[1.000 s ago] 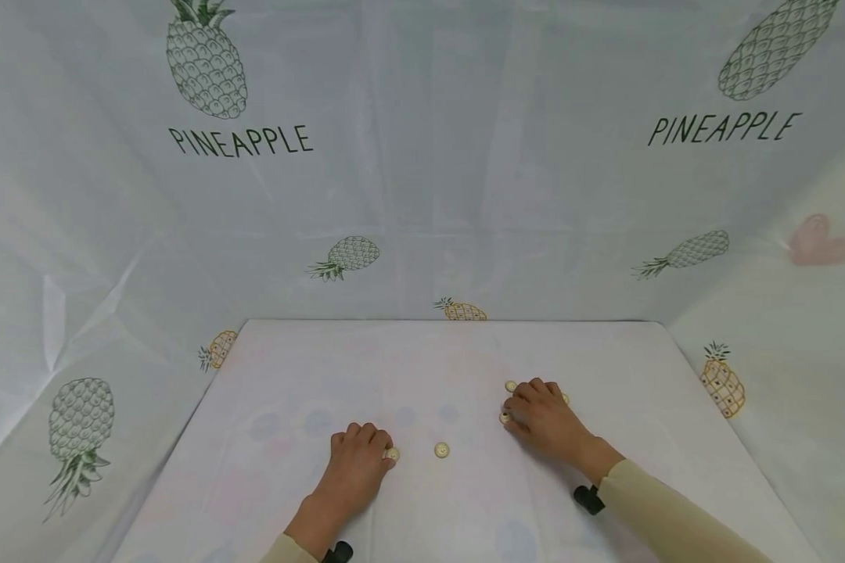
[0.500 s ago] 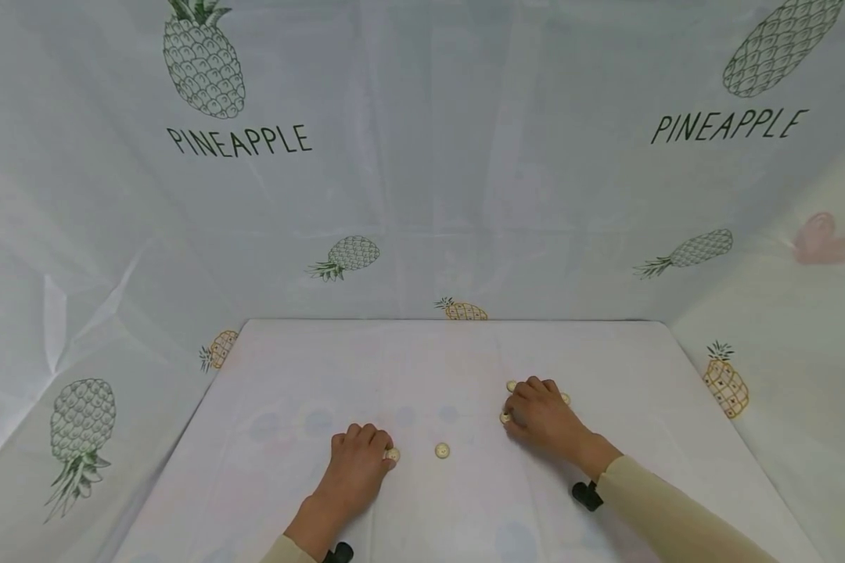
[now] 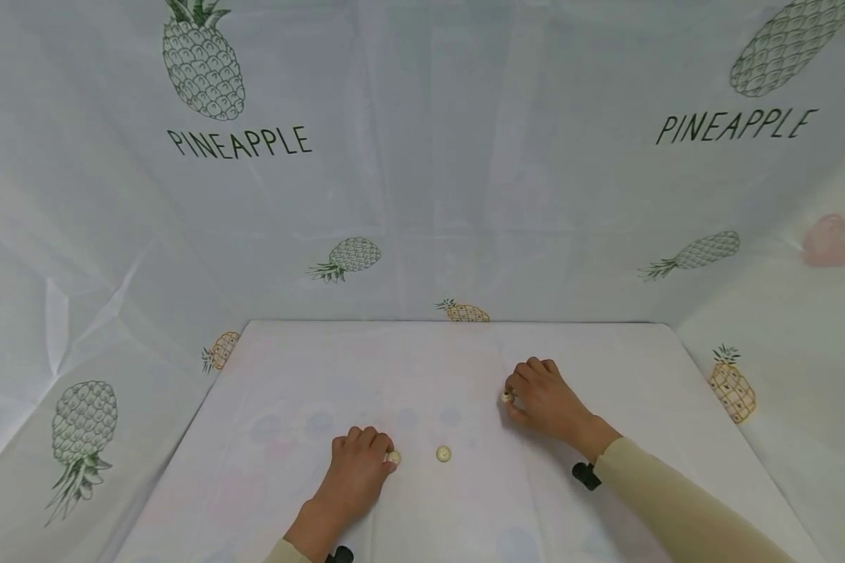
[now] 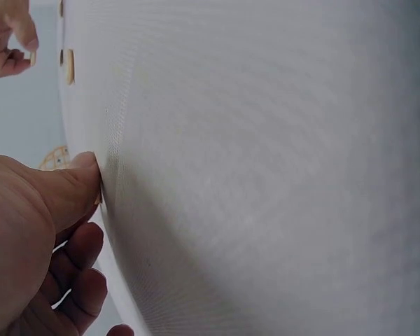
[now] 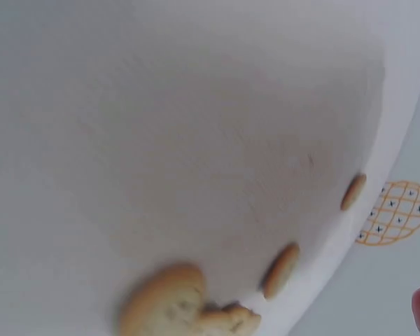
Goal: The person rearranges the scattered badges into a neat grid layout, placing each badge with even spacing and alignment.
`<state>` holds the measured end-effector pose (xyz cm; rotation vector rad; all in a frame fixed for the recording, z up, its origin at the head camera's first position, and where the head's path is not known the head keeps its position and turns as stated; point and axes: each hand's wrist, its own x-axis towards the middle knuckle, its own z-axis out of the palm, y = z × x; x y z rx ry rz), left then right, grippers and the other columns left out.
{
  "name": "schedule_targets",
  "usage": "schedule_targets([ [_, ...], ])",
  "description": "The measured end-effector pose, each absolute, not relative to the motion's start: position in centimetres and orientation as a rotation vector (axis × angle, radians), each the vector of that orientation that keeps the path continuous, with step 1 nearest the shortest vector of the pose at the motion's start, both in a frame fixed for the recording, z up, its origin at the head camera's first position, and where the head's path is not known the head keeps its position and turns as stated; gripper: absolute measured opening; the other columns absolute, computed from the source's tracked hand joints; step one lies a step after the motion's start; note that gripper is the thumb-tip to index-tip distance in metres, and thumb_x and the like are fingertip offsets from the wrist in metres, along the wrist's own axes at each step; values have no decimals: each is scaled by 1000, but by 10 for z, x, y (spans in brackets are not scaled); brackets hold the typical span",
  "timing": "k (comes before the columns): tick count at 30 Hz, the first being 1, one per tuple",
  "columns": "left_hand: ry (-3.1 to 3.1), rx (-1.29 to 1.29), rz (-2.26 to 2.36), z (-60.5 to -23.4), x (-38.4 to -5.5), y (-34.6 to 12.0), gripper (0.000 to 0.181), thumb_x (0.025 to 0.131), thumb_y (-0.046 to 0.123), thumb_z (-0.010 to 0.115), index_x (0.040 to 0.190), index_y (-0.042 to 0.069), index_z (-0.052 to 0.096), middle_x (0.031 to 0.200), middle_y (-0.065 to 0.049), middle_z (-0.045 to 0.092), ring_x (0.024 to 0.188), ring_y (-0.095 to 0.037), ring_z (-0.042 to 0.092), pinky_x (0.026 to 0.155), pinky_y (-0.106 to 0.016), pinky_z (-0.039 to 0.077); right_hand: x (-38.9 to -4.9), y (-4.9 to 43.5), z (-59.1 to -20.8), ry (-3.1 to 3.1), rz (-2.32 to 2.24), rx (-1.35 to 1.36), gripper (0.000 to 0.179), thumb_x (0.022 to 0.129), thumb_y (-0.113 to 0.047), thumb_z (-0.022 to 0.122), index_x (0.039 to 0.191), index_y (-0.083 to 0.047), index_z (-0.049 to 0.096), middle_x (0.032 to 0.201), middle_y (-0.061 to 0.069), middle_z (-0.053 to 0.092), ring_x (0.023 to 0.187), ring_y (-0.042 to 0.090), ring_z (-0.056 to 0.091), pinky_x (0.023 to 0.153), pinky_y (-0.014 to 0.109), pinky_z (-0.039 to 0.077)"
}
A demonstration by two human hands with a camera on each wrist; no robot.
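My left hand (image 3: 354,471) rests low over the white table and pinches a small round biscuit (image 3: 393,457) between thumb and forefinger. In the left wrist view that biscuit shows only as a thin edge behind the thumb. A second biscuit (image 3: 444,453) lies flat on the cloth just to its right. Farther back, my right hand (image 3: 545,400) pinches another round biscuit (image 3: 507,397) by its edge, raised off the table in the left wrist view. Beneath the right hand, hidden in the head view, lie a whole biscuit (image 5: 161,304) and a broken piece (image 5: 232,319).
Farther biscuits, a nearer one (image 5: 281,271) and a small one (image 5: 354,192), lie on the cloth in the right wrist view. A white sheet printed with pineapples (image 3: 732,391) hangs behind and beside the table (image 3: 289,352), whose far edge runs straight.
My right hand has risen slightly off the table with the biscuit; the biscuits seen beside it before are now hidden behind it. The left hand has stayed in place.
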<state>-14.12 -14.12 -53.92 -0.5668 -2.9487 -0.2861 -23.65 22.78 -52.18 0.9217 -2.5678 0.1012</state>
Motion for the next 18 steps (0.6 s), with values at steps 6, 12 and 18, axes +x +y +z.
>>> schedule_targets([
  [6, -2959, -560, -299, -540, -142, -141, 27, 87, 29, 87, 101, 17, 67, 97, 3, 60, 94, -19, 51, 84, -48, 44, -260, 231, -513, -2532, 60, 932, 24, 87, -29, 82, 99, -12, 70, 97, 2, 63, 93, 24, 52, 87, 47, 43],
  [12, -2965, -547, -318, -538, -142, -140, 27, 87, 28, 87, 101, 17, 67, 97, 3, 61, 93, -19, 52, 83, -47, 44, -286, 226, -507, -2590, 83, 888, 23, 88, -28, 83, 99, -11, 71, 98, 3, 64, 92, 25, 52, 88, 49, 43],
  [18, -2968, -552, -339, -540, -142, -143, 27, 87, 30, 86, 103, 18, 68, 98, 3, 62, 93, -17, 51, 82, -46, 43, -303, 218, -517, -2730, 136, 845, 23, 90, -29, 84, 100, -12, 73, 98, 1, 65, 93, 24, 52, 89, 49, 42],
])
